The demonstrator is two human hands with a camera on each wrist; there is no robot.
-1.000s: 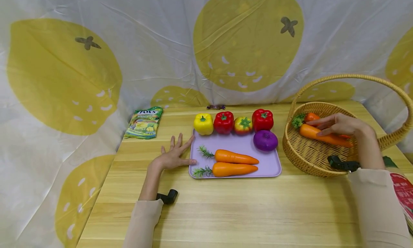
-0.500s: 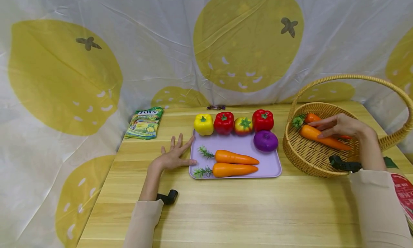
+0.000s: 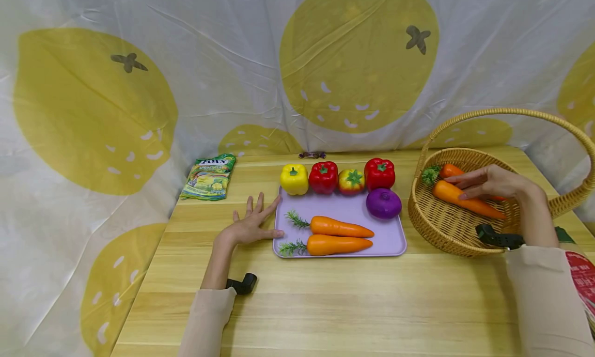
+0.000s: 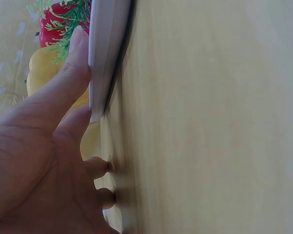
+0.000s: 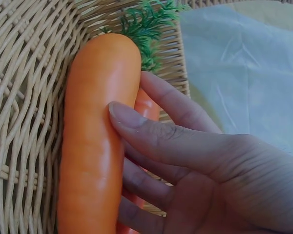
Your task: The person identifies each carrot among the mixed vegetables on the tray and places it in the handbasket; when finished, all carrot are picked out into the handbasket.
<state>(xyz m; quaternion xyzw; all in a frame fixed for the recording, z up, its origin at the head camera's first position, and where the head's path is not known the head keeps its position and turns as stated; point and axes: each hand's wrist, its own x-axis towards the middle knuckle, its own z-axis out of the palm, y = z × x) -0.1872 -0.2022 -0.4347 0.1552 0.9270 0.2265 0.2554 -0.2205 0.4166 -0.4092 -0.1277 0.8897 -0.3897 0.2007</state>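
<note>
My left hand (image 3: 248, 228) lies with fingers spread at the left edge of a lilac tray (image 3: 344, 204); its thumb lies over the rim. On the tray are two carrots, an upper one (image 3: 341, 226) and a lower one (image 3: 338, 245), both with green tops. My right hand (image 3: 499, 182) reaches inside a wicker basket (image 3: 429, 228). There it holds a carrot (image 5: 95, 141), thumb on its upper face and fingers along its side. Partly hidden behind the fingers lies another orange carrot (image 3: 450, 169), with green leaves (image 3: 430, 175) at its end.
Along the tray's back stand a yellow pepper (image 3: 294, 179), two red peppers, a red-yellow fruit (image 3: 351, 182) and a purple onion (image 3: 384, 203). A green candy bag (image 3: 210, 177) lies left. The basket's tall handle (image 3: 506, 111) arches over my right hand. A red package (image 3: 582, 279) lies at far right.
The carrot under my right hand has lowered slightly at its pointed end, and that hand has shifted a little. My left hand stays at the tray.
</note>
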